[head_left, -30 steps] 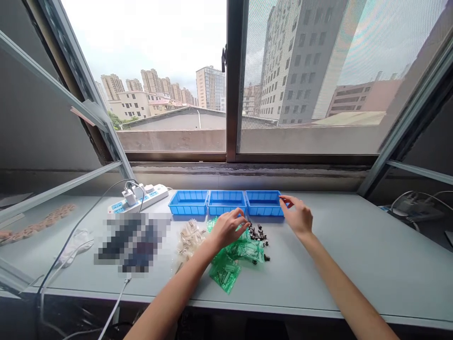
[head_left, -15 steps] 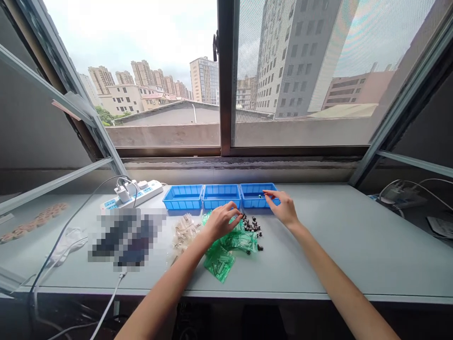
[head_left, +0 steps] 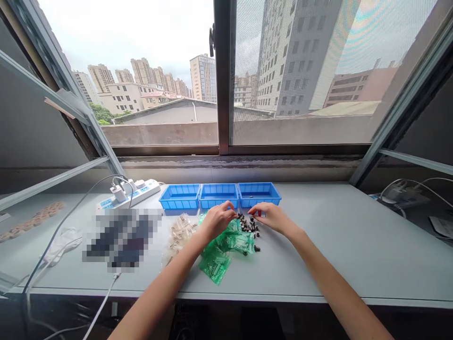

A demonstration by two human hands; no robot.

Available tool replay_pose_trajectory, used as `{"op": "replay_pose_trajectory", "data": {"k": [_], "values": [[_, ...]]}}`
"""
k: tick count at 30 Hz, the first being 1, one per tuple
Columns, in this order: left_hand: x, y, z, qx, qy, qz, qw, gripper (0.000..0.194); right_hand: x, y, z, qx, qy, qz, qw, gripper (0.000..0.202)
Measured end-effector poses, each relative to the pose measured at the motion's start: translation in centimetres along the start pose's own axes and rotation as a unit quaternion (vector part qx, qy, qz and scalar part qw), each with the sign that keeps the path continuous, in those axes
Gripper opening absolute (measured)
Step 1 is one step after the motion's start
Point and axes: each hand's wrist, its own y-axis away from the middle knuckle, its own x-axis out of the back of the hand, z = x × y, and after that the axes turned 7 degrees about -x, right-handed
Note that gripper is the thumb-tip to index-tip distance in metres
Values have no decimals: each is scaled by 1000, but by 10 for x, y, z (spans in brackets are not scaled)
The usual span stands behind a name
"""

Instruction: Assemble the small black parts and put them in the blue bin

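Note:
My left hand (head_left: 220,219) is closed in a pinch over the green bags, its fingertips at the left edge of a pile of small dark parts (head_left: 250,226). What sits in the pinch is too small to make out. Just across the pile is my right hand (head_left: 271,216), thumb and forefinger apart at its upper right edge. Under and in front of the left hand lie several green plastic bags (head_left: 215,267) with slim pieces inside. Behind the hands stand three blue bins in a row; the right bin (head_left: 260,202) holds a tiny piece.
Left of the green bags lie clear bags (head_left: 181,231) of pale pieces. The middle bin (head_left: 218,204) and left bin (head_left: 179,204) adjoin the right one. A white power strip (head_left: 143,192), cables and two blurred dark items occupy the left side. A window rises behind the desk (head_left: 336,236).
My right hand has come from the right bin down and left to the dark parts. My left hand has shifted only slightly. The view has moved a little.

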Motion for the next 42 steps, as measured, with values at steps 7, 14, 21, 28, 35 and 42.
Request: {"op": "replay_pose_trajectory", "data": {"k": [7, 14, 21, 28, 35, 42], "values": [[0, 1, 1, 0, 12, -2, 1000, 11, 1, 1, 2, -27, -4, -37, 999, 21], [4, 2, 2, 7, 24, -9, 1000, 18, -2, 1, 0, -28, 16, -36, 999, 15], [7, 1, 6, -2, 21, -1, 1000, 28, -8, -1, 3, -24, 5, -35, 999, 24], [8, 1, 6, 9, 24, 12, 1000, 28, -14, -4, 1, 3, 10, -34, 999, 20], [6, 2, 4, 7, 8, 9, 1000, 20, -14, -5, -2, 2, -88, 40, 995, 20], [6, 1, 5, -1, -9, 52, 999, 22, -18, -5, -31, -23, -234, 42, 971, 27]]}}
